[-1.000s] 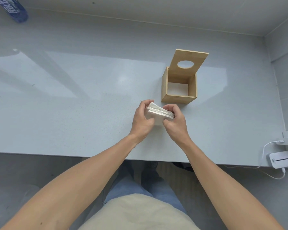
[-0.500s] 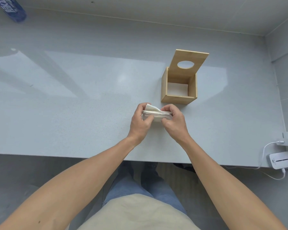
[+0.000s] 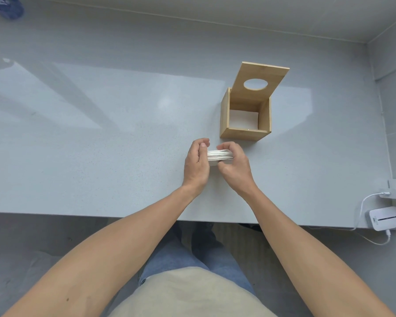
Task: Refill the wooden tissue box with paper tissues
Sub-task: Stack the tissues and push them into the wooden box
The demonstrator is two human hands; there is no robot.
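A broad pale grey surface [image 3: 101, 145] fills the view, smooth and glossy with a fine speckle and a long window reflection across it. Right of centre stands the wooden tissue box [image 3: 245, 124], a light-toned cube with flat, clean-edged panels, open at the top, its inside floor showing white. Its lid [image 3: 261, 85], a square board with an oval hole cut through, is tipped up and back, leaning away to the right. Just in front of the box, near the surface's front edge, both hands grip the stack of paper tissues [image 3: 220, 155]: thin white sheets pressed flat, layered edges facing the camera, the long axis running left to right. The left hand [image 3: 196, 167] clasps the left end, the right hand [image 3: 234, 165] curls over the right end, thumb beneath. At far right sits a small white device [image 3: 384, 218] with a thin white cable [image 3: 361, 207].
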